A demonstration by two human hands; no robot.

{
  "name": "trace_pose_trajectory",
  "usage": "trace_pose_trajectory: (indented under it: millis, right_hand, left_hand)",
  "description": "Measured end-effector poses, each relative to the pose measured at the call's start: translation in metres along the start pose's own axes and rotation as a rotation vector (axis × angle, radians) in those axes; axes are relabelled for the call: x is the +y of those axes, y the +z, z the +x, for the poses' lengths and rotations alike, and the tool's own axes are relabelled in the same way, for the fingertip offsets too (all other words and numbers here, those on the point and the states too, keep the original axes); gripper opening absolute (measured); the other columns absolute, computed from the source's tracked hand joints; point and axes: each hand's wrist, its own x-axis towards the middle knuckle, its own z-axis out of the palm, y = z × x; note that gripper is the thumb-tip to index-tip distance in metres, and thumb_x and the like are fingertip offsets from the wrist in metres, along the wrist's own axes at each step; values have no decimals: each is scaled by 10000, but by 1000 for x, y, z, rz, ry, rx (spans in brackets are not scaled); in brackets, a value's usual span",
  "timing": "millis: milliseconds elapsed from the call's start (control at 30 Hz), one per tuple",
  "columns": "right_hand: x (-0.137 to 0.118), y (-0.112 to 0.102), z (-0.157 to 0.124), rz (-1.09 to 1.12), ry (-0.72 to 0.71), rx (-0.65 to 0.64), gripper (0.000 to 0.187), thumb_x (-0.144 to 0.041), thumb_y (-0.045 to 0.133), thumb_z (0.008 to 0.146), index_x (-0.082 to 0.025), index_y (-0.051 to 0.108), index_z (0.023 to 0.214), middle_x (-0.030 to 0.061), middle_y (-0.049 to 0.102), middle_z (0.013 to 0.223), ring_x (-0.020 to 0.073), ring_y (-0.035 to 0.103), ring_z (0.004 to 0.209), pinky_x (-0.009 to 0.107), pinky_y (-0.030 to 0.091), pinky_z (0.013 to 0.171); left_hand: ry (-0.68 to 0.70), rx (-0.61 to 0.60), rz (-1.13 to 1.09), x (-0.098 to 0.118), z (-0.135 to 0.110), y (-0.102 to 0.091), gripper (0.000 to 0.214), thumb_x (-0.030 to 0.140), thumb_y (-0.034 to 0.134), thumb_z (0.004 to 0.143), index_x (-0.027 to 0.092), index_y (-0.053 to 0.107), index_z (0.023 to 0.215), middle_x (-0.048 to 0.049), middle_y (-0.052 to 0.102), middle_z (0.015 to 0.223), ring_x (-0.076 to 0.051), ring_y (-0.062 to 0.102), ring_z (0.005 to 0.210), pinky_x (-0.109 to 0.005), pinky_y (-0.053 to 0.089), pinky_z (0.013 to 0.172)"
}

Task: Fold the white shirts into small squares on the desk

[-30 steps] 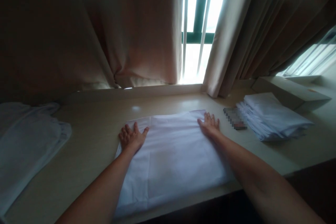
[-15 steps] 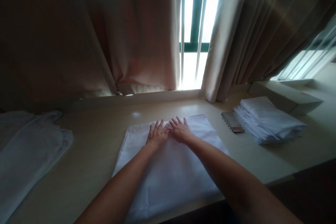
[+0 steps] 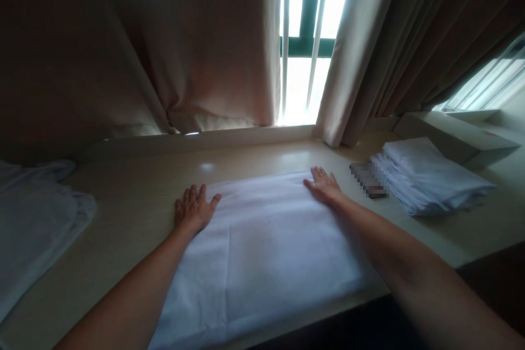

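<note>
A white cloth [image 3: 270, 246] lies folded flat on the pale tabletop [image 3: 135, 197] in front of me, with a crease running down its left part. My left hand [image 3: 194, 209] rests open at the cloth's far left corner, fingers spread, thumb over the fabric. At the far right corner, my right hand [image 3: 324, 185] lies palm down with its fingers stretched out and thumb apart. Neither hand grips the fabric.
To the right sits a stack of folded white cloths [image 3: 435, 178], with a blurred-out flat object [image 3: 369, 180] beside it and a long box [image 3: 455, 134] behind. More white cloth [image 3: 36, 224] lies at the left. Curtains [image 3: 221, 54] and a window stand behind the table.
My hands have moved apart from the middle of the cloth's far edge, the left one to the left corner and the right one to the right corner. The view has tipped slightly downward.
</note>
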Motion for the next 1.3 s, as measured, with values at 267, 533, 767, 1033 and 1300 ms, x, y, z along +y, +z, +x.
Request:
trace_pose_trajectory:
  millis: [267,533,767,1033,1300]
  right_hand:
    - [1,4,-3,-10,113,12,819,-679,118,906,-150,30,1524,54,-16,1587,223,-74,1442,461,-65,1142]
    - [-22,-20,-13,-59,53,46,763,-608,193,937,-114,127,1515,86,30,1582,251,-88,1441,531,-137,1109]
    - [-150,-7,-119,146,-396,154,636,-500,224,972,-145,224,1500,103,165,1561,262,75,1446,530,21,1141]
    - [-154,28,-219,225,-390,108,641,-577,313,939,-226,316,1475,87,213,1549,292,104,1440,545,52,1140]
    - [-31,13,-229,58,-105,98,631,-607,269,929,-303,286,1482,27,195,1557,248,78,1447,491,-35,1148]
  left_hand:
    - [-39,21,15,2,1,11,898,709,167,831,97,207,1487,-174,170,1565,-327,136,1436,-499,117,1143]
    - [25,-78,25,5,-1,-11,859,697,227,840,147,182,1498,-150,105,1581,-321,74,1450,-532,61,1146]
    - [531,-39,-17,71,-127,-40,643,501,264,925,224,173,1498,-47,102,1584,-239,73,1460,-495,51,1173]
    - [412,20,-5,28,-211,-46,613,512,377,893,275,312,1455,-49,250,1549,-282,147,1447,-534,99,1165]
    - [184,22,16,-30,-211,-41,703,597,309,876,227,280,1472,-60,196,1567,-287,182,1438,-481,195,1147]
